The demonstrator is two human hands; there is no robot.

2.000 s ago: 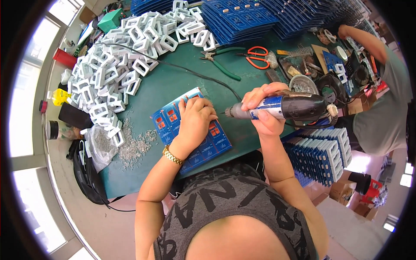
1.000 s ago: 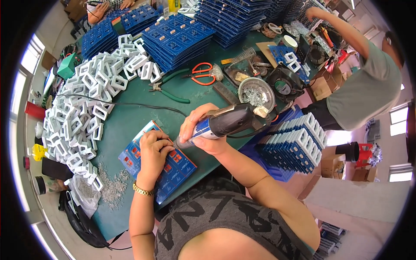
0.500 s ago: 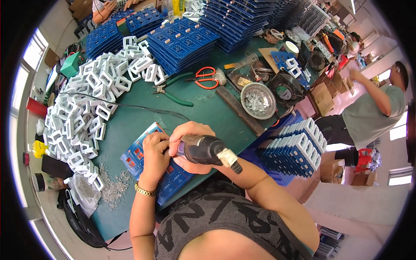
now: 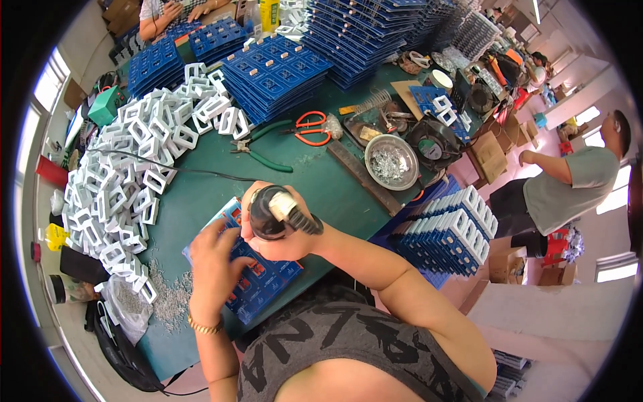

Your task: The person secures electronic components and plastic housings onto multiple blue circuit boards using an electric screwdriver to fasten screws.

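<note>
My right hand (image 4: 278,249) is wrapped around a black corded electric screwdriver (image 4: 271,218) with pale tape near its cord end. It points down over a blue circuit board panel (image 4: 258,295) with red-orange patches, lying on the green table near my body. My left hand (image 4: 216,258) hovers at the panel's left side, its fingers and thumb apart, with no object visible in it. The screwdriver's tip is hidden below the right hand. Small loose screws (image 4: 171,295) are scattered left of the panel, beside a clear plastic bag (image 4: 128,301).
A heap of white rectangular frames (image 4: 127,181) covers the left. Stacks of blue panels (image 4: 274,74) stand behind. Green-handled nippers (image 4: 268,161), red-handled scissors (image 4: 311,128), a metal bar (image 4: 362,175) and a metal bowl (image 4: 392,163) lie across the table. A person (image 4: 573,177) stands right.
My left hand has come away from the screwdriver's lower end, moving left and opening. The screwdriver in my right hand has shifted left and stands more upright.
</note>
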